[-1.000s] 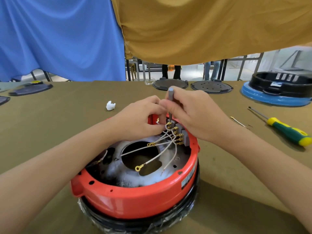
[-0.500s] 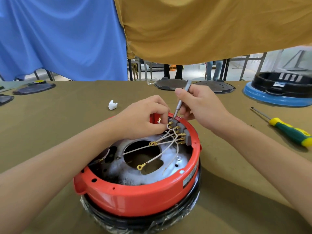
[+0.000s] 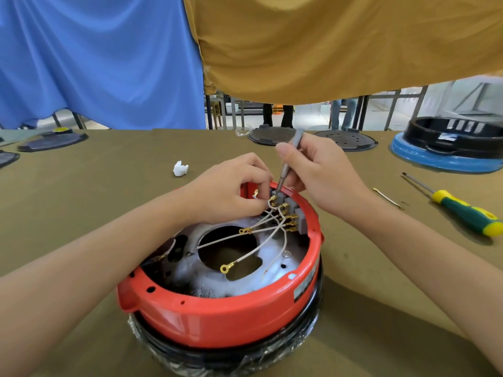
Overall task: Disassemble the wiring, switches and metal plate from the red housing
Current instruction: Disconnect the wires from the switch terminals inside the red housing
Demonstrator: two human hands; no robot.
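Since half a second ago the right hand (image 3: pixel 324 175) has tilted the slim grey metal screwdriver (image 3: pixel 287 161) slightly more upright; its tip stays at the grey switch block (image 3: pixel 295 216). The round red plastic housing (image 3: pixel 223 319) sits low in the centre of the frame, and both hands are over its far rim. The left hand (image 3: pixel 231 191) pinches the white wiring (image 3: pixel 268 232) by the brass terminals. The housing's side label (image 3: pixel 304 285) is unreadable.
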